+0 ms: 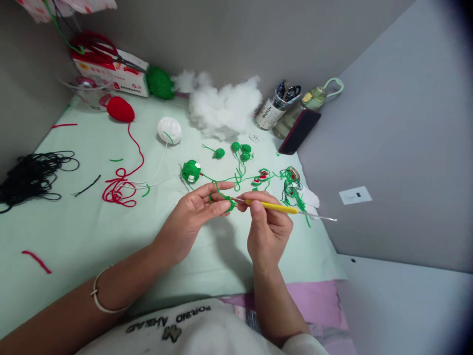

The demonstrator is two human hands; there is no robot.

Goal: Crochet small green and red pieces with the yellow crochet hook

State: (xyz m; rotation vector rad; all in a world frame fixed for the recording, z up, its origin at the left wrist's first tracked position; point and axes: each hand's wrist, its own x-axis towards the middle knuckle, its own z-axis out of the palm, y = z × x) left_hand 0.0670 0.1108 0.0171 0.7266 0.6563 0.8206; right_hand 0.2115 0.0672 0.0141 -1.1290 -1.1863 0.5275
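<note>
Between thumb and fingers, my left hand (pixel 201 204) pinches a small green crochet piece (pixel 231 204). Green yarn runs over its raised index finger and back toward a green yarn ball (pixel 191 171). My right hand (pixel 269 224) is closed round a crochet hook (pixel 275 205) with a yellow handle, held like a pen. One metal end of the hook meets the green piece, and the other sticks out to the right. Just beyond the hands lie several small green crocheted balls (pixel 245 149) with yarn tails and some red, white and green crocheted bits (pixel 263 174).
White stuffing (pixel 225 106) sits at the back, near a pen cup (pixel 272 111), a bottle (pixel 295 116) and a leaning phone (pixel 300 131). Leftward are a red yarn ball (pixel 120 109), a white yarn ball (pixel 169 130), black yarn (pixel 29 177) and scissors (pixel 107 52) on a box. Grey partitions enclose the table.
</note>
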